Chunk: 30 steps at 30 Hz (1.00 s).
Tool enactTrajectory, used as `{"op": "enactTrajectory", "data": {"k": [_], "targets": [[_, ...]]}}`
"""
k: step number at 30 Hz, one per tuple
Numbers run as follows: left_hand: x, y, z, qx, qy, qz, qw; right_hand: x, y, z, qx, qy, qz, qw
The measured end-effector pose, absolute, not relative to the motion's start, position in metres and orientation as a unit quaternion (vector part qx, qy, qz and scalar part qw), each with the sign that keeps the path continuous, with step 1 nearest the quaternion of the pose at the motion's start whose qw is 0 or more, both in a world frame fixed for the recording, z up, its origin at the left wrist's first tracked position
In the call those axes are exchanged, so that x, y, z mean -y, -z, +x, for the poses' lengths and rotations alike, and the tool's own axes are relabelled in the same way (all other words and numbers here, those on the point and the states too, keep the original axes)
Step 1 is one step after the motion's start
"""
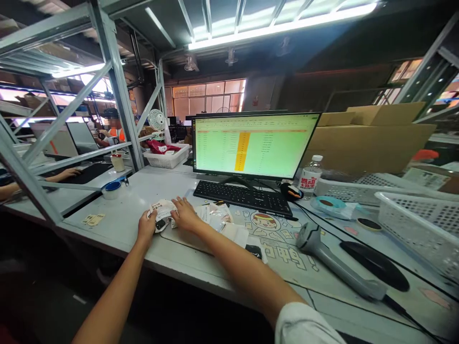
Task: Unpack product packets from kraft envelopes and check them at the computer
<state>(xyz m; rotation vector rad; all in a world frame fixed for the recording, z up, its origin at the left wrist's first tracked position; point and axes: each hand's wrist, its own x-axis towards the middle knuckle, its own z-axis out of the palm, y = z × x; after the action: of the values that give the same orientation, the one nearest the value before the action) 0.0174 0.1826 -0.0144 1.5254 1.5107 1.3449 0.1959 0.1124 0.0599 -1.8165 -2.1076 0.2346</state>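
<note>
Left fingers [149, 214], right fingers [179, 203]: on packet [163, 209] | print: illegible | bottle [310, 177]: red lettering

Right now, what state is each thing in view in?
Left hand: gripping white package
Right hand: touching white package, grip unclear
White package: held; sealed or open unclear
Monitor: on, spreadsheet showing
Bottle: upright, capped
Scanner: lying down, unheld
Overhead light: lit
Fan: spinning or not, unclear

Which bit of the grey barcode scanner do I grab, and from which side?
I'd take the grey barcode scanner by the middle of its long, slim handle, coming from above on the near side. It slants away from the bulky head toward the near right, and a black oblong pad lies close along its far side. The cable leaves the handle's end, so avoid there.
</note>
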Motion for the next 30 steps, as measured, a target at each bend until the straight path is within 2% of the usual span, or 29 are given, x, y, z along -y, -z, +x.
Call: {"op": "enactTrajectory", "data": {"k": [2, 5, 8, 12, 16, 22, 27, 30], "targets": [[-0.187, 0.008, 0.020, -0.585, -0.490, 0.592, 0.260, -0.092, -0.074, 0.220, 0.742, -0.074, -0.640, 0.185], [-0.185, -0.003, 0.025, -0.586, -0.466, 0.653, 0.117, -0.039, -0.080, 0.276, 0.729, -0.069, -0.655, 0.184], [-0.173, -0.012, 0.050, -0.496, -0.388, 0.777, 0.010, 0.019, -0.066, 0.329, 0.702, -0.074, -0.689, 0.163], [-0.148, -0.020, 0.113, -0.309, -0.226, 0.923, 0.042, 0.057, -0.040, 0.353, 0.672, -0.126, -0.723, 0.106], [-0.138, -0.020, 0.152, -0.293, -0.122, 0.944, 0.091, 0.050, -0.031, 0.337, 0.668, -0.146, -0.724, 0.088], [-0.149, -0.011, 0.133, -0.373, -0.188, 0.906, 0.073, 0.013, -0.027, 0.306, 0.688, -0.146, -0.703, 0.109], [-0.160, -0.012, 0.118, -0.451, -0.224, 0.863, 0.043, -0.028, -0.014, 0.265, 0.698, -0.143, -0.683, 0.161], [-0.164, -0.014, 0.115, -0.481, -0.260, 0.837, 0.024, -0.026, -0.022, 0.265, 0.698, -0.137, -0.676, 0.195]]}}
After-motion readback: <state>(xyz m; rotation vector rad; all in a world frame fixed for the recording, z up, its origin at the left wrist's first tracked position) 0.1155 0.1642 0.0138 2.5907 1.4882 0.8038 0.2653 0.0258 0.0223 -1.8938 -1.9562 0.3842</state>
